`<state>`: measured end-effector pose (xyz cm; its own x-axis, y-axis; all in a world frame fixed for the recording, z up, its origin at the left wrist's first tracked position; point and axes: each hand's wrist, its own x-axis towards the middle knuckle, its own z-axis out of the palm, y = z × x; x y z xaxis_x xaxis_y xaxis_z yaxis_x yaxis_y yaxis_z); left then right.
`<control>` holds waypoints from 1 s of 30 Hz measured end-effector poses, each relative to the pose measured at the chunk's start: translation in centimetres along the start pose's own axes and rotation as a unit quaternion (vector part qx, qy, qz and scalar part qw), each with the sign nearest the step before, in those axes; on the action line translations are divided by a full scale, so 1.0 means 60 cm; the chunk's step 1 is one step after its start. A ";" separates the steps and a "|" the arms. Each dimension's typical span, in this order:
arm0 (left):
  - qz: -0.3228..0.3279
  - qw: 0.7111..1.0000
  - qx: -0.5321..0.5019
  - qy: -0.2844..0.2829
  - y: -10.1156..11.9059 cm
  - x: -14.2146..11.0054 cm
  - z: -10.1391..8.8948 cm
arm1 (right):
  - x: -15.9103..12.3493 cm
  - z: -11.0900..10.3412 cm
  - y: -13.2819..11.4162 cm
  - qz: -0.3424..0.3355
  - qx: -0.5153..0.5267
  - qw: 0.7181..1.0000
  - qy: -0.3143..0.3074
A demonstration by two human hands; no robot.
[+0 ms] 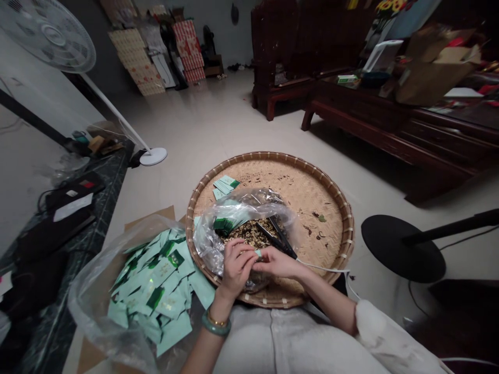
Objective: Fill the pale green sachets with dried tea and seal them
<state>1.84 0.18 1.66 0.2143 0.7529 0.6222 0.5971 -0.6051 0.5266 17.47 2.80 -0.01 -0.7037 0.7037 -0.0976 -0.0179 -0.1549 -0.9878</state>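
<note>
My left hand (238, 265) and my right hand (276, 262) meet over the near edge of an open clear plastic bag (288, 215). Pinched between their fingertips is a small mint-green packet (258, 253), mostly hidden by the fingers. Inside the bag lies a loose dark and pale dried mix (251, 234), with several green packets (234, 215) at its left. A black tong-shaped tool (277, 236) rests in the bag just beyond my right hand; a white cord (323, 269) runs off to the right. The bag sits in a round woven bamboo tray (327, 208).
Left of the tray, a plastic-lined cardboard box (89, 358) holds many mint-green packets (159, 280). Dried bits (319, 236) are scattered on the tray's right. Around stand a white fan (154, 156), a black round base (403, 249) and a dark wooden table (362, 114).
</note>
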 end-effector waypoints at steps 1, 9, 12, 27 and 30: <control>0.002 1.000 0.003 -0.001 -0.001 -0.001 0.001 | 0.001 0.000 0.004 0.005 0.017 1.000 0.008; -0.002 0.982 0.158 -0.108 -0.028 -0.005 -0.010 | 0.010 -0.028 0.003 0.068 0.121 0.978 0.154; 0.010 0.978 0.165 -0.126 -0.035 -0.006 -0.015 | 0.010 -0.033 -0.005 0.079 0.161 0.975 0.130; -0.053 0.985 0.109 -0.123 -0.042 -0.001 -0.008 | 0.032 -0.022 -0.010 0.040 0.095 0.983 0.150; -0.074 0.987 0.088 -0.115 -0.048 -0.005 -0.007 | 0.032 -0.021 -0.013 0.020 0.044 0.988 0.149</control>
<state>-0.26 1.57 0.18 0.2737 0.8804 0.3873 0.7549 -0.4462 0.4806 17.00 5.14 0.43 -0.4658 0.8661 -0.1813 -0.0652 -0.2379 -0.9691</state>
